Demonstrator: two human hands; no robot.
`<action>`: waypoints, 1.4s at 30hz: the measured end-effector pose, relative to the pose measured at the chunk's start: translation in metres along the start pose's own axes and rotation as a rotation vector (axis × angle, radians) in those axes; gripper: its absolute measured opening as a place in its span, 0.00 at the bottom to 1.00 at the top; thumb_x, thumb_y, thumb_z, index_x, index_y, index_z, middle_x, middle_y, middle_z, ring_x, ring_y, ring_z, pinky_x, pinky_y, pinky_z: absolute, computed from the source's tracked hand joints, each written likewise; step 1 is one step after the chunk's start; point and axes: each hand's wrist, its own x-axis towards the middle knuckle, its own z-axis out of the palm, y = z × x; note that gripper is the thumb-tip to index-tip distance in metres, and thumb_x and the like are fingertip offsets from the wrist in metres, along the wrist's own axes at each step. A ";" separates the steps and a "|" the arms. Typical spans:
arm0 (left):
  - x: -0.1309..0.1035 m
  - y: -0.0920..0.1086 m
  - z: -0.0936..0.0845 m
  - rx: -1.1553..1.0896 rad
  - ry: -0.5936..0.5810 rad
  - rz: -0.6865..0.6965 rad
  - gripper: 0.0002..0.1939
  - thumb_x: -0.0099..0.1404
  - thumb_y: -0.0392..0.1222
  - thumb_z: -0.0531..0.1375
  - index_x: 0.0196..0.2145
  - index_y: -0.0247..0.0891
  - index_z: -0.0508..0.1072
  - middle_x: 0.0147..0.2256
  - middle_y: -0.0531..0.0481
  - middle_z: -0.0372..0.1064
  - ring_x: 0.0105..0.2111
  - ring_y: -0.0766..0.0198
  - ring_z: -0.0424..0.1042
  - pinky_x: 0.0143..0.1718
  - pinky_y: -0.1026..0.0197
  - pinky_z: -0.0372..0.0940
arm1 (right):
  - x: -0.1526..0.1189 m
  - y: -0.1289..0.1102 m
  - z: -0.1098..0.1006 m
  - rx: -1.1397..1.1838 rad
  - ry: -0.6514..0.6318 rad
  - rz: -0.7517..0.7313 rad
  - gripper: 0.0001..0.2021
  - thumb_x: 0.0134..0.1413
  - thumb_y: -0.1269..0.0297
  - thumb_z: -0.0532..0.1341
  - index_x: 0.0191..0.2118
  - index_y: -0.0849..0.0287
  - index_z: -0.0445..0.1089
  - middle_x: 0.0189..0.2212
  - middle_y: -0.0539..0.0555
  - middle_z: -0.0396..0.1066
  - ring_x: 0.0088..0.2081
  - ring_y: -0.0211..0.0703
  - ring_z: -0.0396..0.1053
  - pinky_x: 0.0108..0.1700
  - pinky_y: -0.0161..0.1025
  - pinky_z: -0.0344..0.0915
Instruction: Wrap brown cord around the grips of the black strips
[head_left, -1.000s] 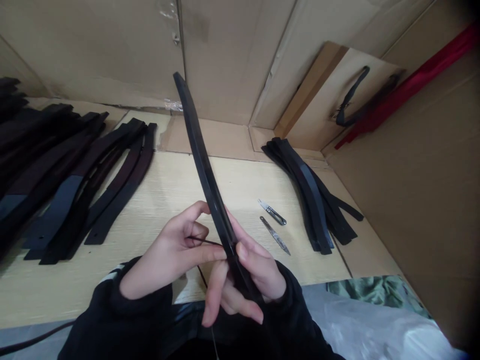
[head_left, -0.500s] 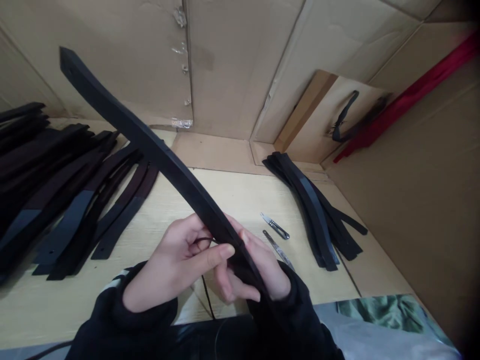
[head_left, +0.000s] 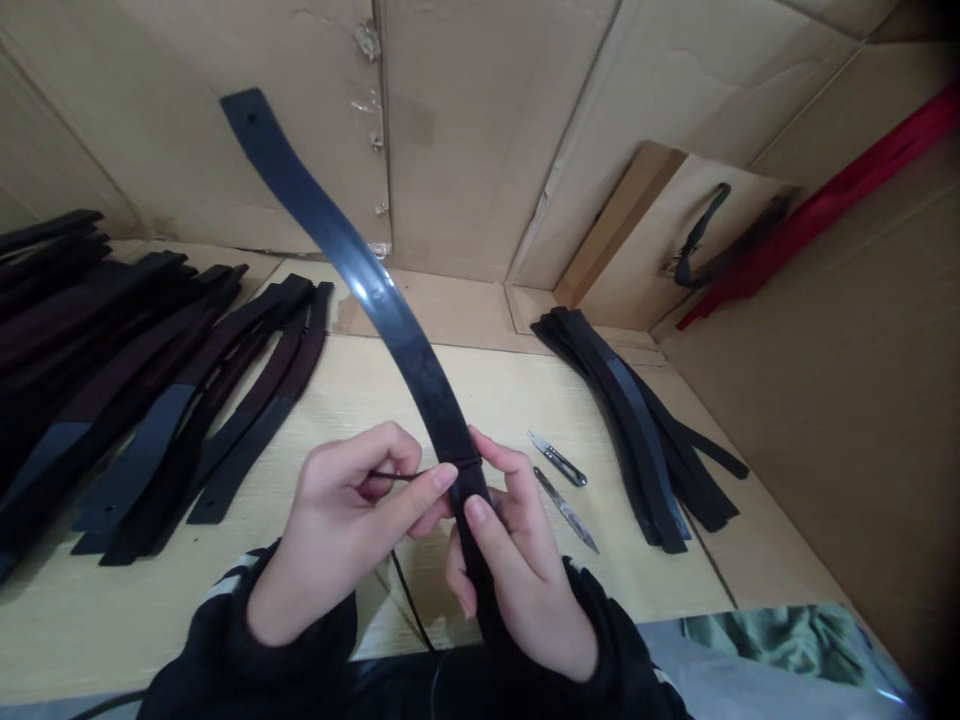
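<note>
A long, curved black strip (head_left: 409,340) with a hole near its far end rises up and left from my hands. Its lower part is gripped by my right hand (head_left: 517,540), thumb on the near face and fingers behind. My left hand (head_left: 367,520) pinches a thin dark cord (head_left: 391,477) that runs to the strip and crosses it. The left thumb tip touches the strip's left edge. More cord (head_left: 411,598) hangs below the left hand. Thread snips (head_left: 559,460) and a narrow metal blade (head_left: 566,510) lie on the table right of my hands.
Piles of similar black strips (head_left: 150,420) cover the table's left side. A smaller bundle of strips (head_left: 630,430) lies at the right. Cardboard walls (head_left: 465,140) enclose the back and right. Green cloth (head_left: 776,640) lies at the lower right, and a red band (head_left: 817,220) hangs along the right wall.
The strip has turned from edge-on to show its broad, shiny face, and its far end has swung right. My right hand has rolled so its thumb shows in front. The left hand still pinches the cord.
</note>
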 end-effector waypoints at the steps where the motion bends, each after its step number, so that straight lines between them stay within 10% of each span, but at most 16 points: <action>1: -0.002 0.000 0.000 0.044 -0.009 0.047 0.13 0.60 0.32 0.60 0.21 0.38 0.62 0.16 0.59 0.63 0.16 0.73 0.64 0.17 0.72 0.59 | 0.000 0.000 0.000 0.004 0.002 -0.014 0.18 0.65 0.61 0.49 0.58 0.45 0.48 0.32 0.49 0.70 0.15 0.25 0.58 0.17 0.26 0.56; 6: -0.007 0.001 -0.003 0.211 -0.015 0.237 0.08 0.60 0.29 0.59 0.26 0.40 0.70 0.18 0.59 0.68 0.17 0.72 0.65 0.17 0.70 0.58 | -0.001 -0.005 -0.001 -0.055 -0.005 0.048 0.27 0.65 0.60 0.49 0.64 0.41 0.34 0.28 0.47 0.68 0.14 0.29 0.58 0.16 0.29 0.57; 17: -0.013 -0.002 -0.005 0.352 0.013 0.382 0.09 0.58 0.28 0.61 0.31 0.43 0.71 0.19 0.63 0.71 0.15 0.76 0.64 0.16 0.74 0.56 | -0.001 0.005 -0.005 0.031 -0.054 -0.075 0.06 0.66 0.62 0.48 0.47 0.46 0.53 0.31 0.46 0.70 0.15 0.21 0.57 0.17 0.20 0.53; 42: -0.013 -0.011 -0.012 0.133 -0.139 0.276 0.09 0.60 0.28 0.59 0.26 0.40 0.70 0.17 0.62 0.68 0.13 0.76 0.57 0.14 0.71 0.50 | -0.004 0.006 0.000 0.256 -0.057 -0.003 0.09 0.64 0.61 0.51 0.47 0.52 0.51 0.26 0.50 0.74 0.12 0.23 0.56 0.15 0.21 0.53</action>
